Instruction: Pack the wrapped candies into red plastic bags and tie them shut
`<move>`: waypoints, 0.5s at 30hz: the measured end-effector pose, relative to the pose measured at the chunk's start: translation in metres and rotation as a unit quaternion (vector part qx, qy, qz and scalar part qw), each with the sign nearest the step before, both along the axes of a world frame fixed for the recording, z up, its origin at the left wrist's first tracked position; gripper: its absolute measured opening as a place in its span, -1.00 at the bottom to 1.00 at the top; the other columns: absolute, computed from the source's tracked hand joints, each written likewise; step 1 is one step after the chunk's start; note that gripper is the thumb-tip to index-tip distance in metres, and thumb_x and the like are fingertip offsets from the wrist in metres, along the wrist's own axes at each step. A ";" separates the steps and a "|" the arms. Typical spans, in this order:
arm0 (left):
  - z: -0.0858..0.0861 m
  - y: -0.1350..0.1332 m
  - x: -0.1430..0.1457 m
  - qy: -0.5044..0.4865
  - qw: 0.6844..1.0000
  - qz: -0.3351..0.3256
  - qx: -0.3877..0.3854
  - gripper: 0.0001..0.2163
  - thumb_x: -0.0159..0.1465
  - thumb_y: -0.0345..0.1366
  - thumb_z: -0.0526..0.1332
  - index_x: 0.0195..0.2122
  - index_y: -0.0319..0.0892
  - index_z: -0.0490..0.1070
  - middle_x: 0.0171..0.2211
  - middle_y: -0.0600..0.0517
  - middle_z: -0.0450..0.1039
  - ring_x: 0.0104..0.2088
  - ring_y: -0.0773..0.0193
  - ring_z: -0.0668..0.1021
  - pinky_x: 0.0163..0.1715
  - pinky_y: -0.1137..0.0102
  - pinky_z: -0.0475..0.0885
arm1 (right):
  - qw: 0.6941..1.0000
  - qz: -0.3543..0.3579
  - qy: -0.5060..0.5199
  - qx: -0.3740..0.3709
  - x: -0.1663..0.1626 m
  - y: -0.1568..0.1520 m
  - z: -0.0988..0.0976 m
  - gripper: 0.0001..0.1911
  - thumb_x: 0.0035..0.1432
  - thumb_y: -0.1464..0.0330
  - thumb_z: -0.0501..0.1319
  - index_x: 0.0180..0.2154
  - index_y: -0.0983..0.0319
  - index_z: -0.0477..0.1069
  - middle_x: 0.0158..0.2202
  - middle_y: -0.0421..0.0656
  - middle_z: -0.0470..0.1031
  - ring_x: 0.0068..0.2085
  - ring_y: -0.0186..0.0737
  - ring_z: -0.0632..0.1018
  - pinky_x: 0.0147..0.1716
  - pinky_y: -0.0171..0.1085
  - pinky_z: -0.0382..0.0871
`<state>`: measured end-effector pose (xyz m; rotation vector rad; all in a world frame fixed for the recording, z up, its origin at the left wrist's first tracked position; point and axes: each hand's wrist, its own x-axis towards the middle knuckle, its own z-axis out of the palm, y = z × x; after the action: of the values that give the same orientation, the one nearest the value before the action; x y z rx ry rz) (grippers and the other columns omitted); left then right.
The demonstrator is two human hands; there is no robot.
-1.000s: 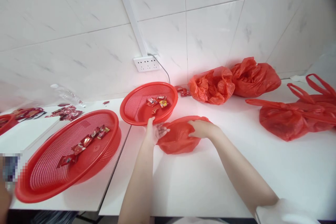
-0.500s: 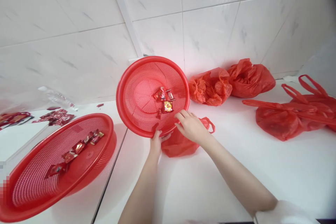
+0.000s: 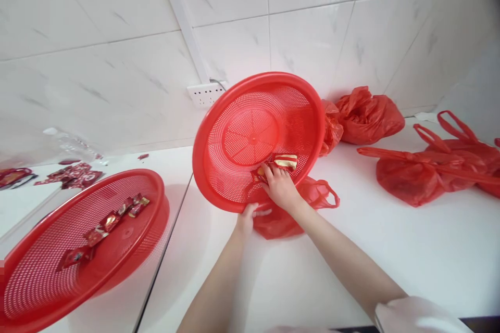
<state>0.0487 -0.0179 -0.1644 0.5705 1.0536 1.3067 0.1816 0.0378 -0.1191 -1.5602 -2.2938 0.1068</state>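
Observation:
A red mesh plastic basket (image 3: 253,138) is tilted steeply toward me, its lower rim above a red plastic bag (image 3: 279,223) on the white table. My left hand (image 3: 249,217) is closed around that lower rim, thumb on top, with its fingers against the bag's edge. My right hand (image 3: 280,187) reaches inside over the rim, its fingers curled on small red-wrapped snack packets that it partly hides. Beside it, a gold-and-red packet (image 3: 286,161) shows against the basket wall. The bag's mouth is mostly covered by the basket and hands.
Another red basket (image 3: 156,182) leans at the left with several wrapped packets (image 3: 109,221) inside. Tied red bags (image 3: 369,117) stand along the tiled wall, more red bags (image 3: 422,171) at the right. A power strip (image 3: 205,94) and loose red wrappers (image 3: 74,174) are behind.
The basket has shifted right and tipped more steeply toward me. Its packets have slid to the lower side, and my right hand has moved from the rim in onto them.

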 end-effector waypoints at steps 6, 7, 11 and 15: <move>0.004 0.001 0.003 -0.040 0.999 0.012 0.018 -0.67 -0.04 -0.33 0.28 -0.19 -0.22 0.49 -0.12 -0.10 0.57 0.01 -0.12 0.54 -0.04 0.01 0.49 | 0.991 0.042 0.114 -0.058 0.019 0.001 0.019 -0.37 0.17 0.30 0.20 0.24 0.30 0.13 -0.05 0.07 0.49 -0.03 0.00 0.51 -0.03 -0.14 0.35; 0.006 0.002 0.002 -0.051 0.998 0.014 0.020 -0.67 -0.03 -0.33 0.28 -0.18 -0.22 0.50 -0.11 -0.09 0.57 0.01 -0.11 0.54 -0.04 0.01 0.49 | 0.986 0.052 0.146 -0.064 0.022 0.000 0.024 -0.35 0.16 0.30 0.22 0.24 0.28 0.11 -0.06 0.05 0.50 -0.05 -0.03 0.52 -0.04 -0.15 0.36; 0.017 0.006 -0.007 -0.063 0.997 0.036 0.035 -0.70 0.00 -0.35 0.26 -0.20 -0.21 0.51 -0.15 -0.05 0.57 0.01 -0.05 0.54 -0.01 0.04 0.48 | 0.950 0.113 0.283 -0.075 0.032 -0.005 0.040 -0.33 0.13 0.35 0.23 0.25 0.16 0.09 0.09 -0.03 0.42 0.05 -0.13 0.49 0.03 -0.19 0.34; 0.023 0.010 -0.014 -0.065 0.995 0.059 0.048 -0.79 0.04 -0.34 0.20 -0.28 -0.21 0.50 -0.19 -0.05 0.58 0.00 0.01 0.55 -0.03 0.11 0.49 | 0.922 0.151 0.343 -0.095 0.041 -0.007 0.051 -0.30 0.09 0.37 0.25 0.26 0.16 0.11 0.16 -0.06 0.38 0.14 -0.14 0.43 0.11 -0.17 0.29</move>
<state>0.0351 -0.0082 -0.1410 0.4928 0.9318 1.4851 0.2230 0.0312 -0.0682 -0.9952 -1.9514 0.8370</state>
